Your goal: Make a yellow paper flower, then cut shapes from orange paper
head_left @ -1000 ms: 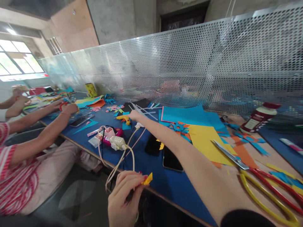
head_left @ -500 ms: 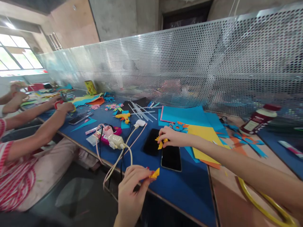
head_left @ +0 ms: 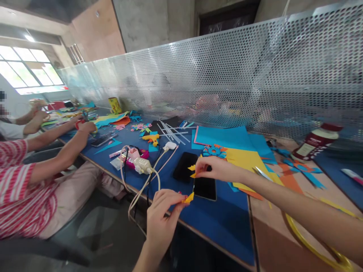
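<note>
Blue counter (head_left: 227, 226): left hand (head_left: 163, 217) grip pinches a yellow paper piece (head_left: 189, 197), right hand (head_left: 219, 170) grip pinches a second yellow piece (head_left: 193, 170) over the phone (head_left: 204, 189), fingertips only, likely sparing folds.

Matt yellow paper scrap (head_left: 189, 197) (glossy black phone (head_left: 204, 188)).

free: bare blue worktop (head_left: 227, 221) right of my left fingers (head_left: 170, 199) | left: cables (head_left: 143, 185) block | ahead: phones (head_left: 204, 187), paper sheets (head_left: 246, 158) | behind: mesh screen (head_left: 227, 75) walls me in
</note>
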`<state>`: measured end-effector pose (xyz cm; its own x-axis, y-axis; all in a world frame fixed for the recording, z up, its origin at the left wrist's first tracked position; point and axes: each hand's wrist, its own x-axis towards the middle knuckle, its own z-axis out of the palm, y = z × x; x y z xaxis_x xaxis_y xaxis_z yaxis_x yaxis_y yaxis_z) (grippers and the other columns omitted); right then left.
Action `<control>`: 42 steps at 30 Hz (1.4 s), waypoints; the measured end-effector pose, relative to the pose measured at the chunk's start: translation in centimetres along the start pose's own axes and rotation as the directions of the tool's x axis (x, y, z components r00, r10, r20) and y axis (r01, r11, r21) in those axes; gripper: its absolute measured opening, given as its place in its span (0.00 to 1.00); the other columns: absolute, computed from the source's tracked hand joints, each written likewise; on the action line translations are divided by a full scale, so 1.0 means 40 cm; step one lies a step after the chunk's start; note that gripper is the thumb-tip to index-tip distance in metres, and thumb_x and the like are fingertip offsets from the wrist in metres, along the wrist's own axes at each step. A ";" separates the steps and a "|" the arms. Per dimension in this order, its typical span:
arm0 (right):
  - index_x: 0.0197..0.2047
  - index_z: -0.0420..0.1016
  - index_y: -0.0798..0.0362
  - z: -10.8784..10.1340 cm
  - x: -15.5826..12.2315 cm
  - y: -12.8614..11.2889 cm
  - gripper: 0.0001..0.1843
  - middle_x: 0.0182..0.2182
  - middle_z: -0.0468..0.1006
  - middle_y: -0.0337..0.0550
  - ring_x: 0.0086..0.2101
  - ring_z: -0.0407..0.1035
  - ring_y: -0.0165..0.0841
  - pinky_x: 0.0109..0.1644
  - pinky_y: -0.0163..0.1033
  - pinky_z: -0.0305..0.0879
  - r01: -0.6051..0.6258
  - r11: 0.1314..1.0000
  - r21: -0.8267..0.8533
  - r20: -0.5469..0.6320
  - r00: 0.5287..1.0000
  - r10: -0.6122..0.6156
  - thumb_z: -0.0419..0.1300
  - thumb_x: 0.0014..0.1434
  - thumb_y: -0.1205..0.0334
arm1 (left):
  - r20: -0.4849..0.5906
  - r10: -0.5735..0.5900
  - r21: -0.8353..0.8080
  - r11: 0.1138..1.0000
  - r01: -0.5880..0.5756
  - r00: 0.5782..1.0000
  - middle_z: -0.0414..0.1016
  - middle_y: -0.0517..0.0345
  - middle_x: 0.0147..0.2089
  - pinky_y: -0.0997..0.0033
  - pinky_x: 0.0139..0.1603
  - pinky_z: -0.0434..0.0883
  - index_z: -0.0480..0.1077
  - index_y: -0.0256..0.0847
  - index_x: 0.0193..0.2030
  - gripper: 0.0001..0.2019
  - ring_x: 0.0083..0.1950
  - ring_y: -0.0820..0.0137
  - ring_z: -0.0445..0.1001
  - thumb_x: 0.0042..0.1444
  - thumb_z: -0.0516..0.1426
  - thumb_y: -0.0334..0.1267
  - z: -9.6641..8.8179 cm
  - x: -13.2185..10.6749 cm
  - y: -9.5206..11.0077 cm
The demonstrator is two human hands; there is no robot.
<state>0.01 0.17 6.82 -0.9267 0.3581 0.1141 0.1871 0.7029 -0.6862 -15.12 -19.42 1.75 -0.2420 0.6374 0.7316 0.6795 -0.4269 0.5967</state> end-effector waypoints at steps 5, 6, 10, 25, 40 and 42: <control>0.30 0.65 0.51 0.009 -0.124 -0.086 0.10 0.42 0.76 0.43 0.38 0.71 0.32 0.41 0.38 0.67 -0.056 0.987 0.153 -0.154 0.985 0.080 0.60 0.58 0.57 | 0.017 0.060 -0.048 0.997 -0.059 0.998 0.79 0.58 0.34 0.67 0.42 0.72 0.75 0.41 0.37 0.09 0.38 0.69 0.75 0.53 0.60 0.24 0.032 0.016 0.015; 0.30 0.65 0.51 0.011 -0.148 -0.099 0.10 0.43 0.76 0.43 0.38 0.71 0.32 0.41 0.38 0.68 -0.075 0.987 0.145 -0.168 0.981 0.100 0.60 0.58 0.57 | 0.028 0.071 -0.063 0.996 -0.069 0.997 0.79 0.58 0.34 0.67 0.42 0.72 0.75 0.41 0.38 0.09 0.39 0.69 0.75 0.53 0.60 0.24 0.039 0.018 0.020; 0.31 0.67 0.50 0.018 -0.234 -0.133 0.06 0.38 0.76 0.42 0.38 0.71 0.33 0.42 0.40 0.69 -0.073 0.996 0.050 -0.245 0.966 0.083 0.58 0.60 0.59 | 0.072 0.152 -0.135 0.981 -0.141 0.986 0.80 0.57 0.35 0.65 0.41 0.71 0.75 0.41 0.38 0.09 0.38 0.68 0.75 0.54 0.59 0.24 0.064 0.022 0.043; 0.36 0.75 0.44 0.061 -0.371 -0.186 0.03 0.33 0.79 0.39 0.35 0.74 0.35 0.39 0.41 0.72 -0.160 0.987 0.020 -0.596 0.791 0.141 0.62 0.58 0.56 | 0.121 0.222 -0.194 0.961 -0.197 0.967 0.81 0.58 0.35 0.64 0.41 0.69 0.75 0.41 0.37 0.08 0.37 0.68 0.75 0.53 0.60 0.25 0.129 0.026 0.116; 0.35 0.75 0.47 0.094 -0.385 -0.223 0.05 0.33 0.79 0.41 0.35 0.73 0.35 0.37 0.40 0.72 -0.151 0.987 0.052 -0.608 0.779 0.151 0.59 0.60 0.59 | 0.152 0.194 -0.165 0.972 -0.169 0.969 0.81 0.60 0.33 0.66 0.40 0.68 0.75 0.42 0.36 0.07 0.36 0.69 0.75 0.53 0.61 0.27 0.136 0.029 0.148; 0.36 0.75 0.47 0.099 -0.385 -0.223 0.04 0.34 0.79 0.40 0.35 0.74 0.34 0.36 0.37 0.72 -0.174 0.983 0.060 -0.632 0.756 0.172 0.59 0.60 0.60 | 0.164 0.174 -0.182 0.973 -0.144 0.971 0.81 0.61 0.32 0.67 0.40 0.68 0.75 0.41 0.34 0.05 0.35 0.69 0.75 0.52 0.62 0.27 0.137 0.029 0.153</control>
<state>11.33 -14.08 8.34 -0.4624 0.7799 0.4219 0.3256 0.5919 -0.7373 -7.44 -17.79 4.43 -0.0028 0.6497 0.7602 0.5694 -0.6239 0.5353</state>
